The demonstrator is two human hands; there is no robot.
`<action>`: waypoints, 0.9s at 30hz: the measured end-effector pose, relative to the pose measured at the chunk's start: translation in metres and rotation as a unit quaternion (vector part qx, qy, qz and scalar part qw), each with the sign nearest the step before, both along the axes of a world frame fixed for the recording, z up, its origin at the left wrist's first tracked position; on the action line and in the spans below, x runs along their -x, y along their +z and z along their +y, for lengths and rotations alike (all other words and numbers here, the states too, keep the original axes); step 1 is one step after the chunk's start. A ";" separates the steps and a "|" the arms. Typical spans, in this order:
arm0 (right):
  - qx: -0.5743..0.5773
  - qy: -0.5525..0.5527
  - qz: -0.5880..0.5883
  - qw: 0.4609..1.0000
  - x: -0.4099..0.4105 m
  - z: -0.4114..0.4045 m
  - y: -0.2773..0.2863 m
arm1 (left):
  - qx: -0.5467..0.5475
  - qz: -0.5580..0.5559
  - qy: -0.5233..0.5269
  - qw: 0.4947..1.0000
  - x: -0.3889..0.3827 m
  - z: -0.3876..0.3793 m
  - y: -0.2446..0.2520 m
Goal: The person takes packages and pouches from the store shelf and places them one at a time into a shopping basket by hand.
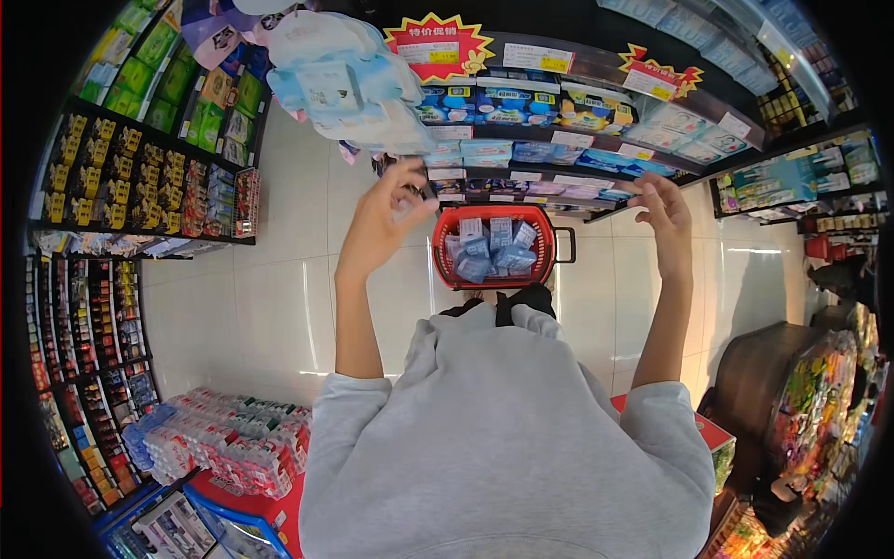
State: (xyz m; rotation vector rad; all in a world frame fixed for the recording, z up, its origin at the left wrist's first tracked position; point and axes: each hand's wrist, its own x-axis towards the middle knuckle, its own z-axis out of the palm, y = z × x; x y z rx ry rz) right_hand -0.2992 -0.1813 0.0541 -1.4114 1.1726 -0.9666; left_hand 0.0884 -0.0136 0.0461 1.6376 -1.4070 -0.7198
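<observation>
Both hands are raised apart in front of the shelves. My left hand (387,213) has its fingers curled and spread near hanging pale-blue packs (349,84); nothing shows in it. At the right, my right hand (660,209) is near the lower shelf edge, thumb and fingers bent; whether it pinches anything is unclear. Between the hands, on the floor by my feet, stands a red plastic shopping basket (441,269) with a black handle. Several blue and white packs (501,234) lie in it. Boxed packs in dark blue (517,106) fill the shelf ahead.
Shelves of yellow-and-black packs (115,171) stand at the left. Shrink-wrapped bottles (230,437) are stacked behind me at lower left. A dark rounded display stand (754,377) is at the right. Red promotional signs (436,49) stick out from the shelf edge.
</observation>
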 end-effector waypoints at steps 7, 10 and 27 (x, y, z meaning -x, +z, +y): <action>-0.097 -0.003 0.047 0.994 0.006 0.008 -0.063 | -0.164 0.032 -0.011 0.986 0.009 0.052 -0.088; -0.124 -0.002 0.057 0.991 0.007 0.007 -0.080 | -0.208 0.019 -0.017 0.978 0.010 0.057 -0.100; -0.126 -0.081 -0.007 0.989 0.081 0.007 -0.122 | -0.081 -0.023 -0.155 0.984 0.092 -0.106 -0.002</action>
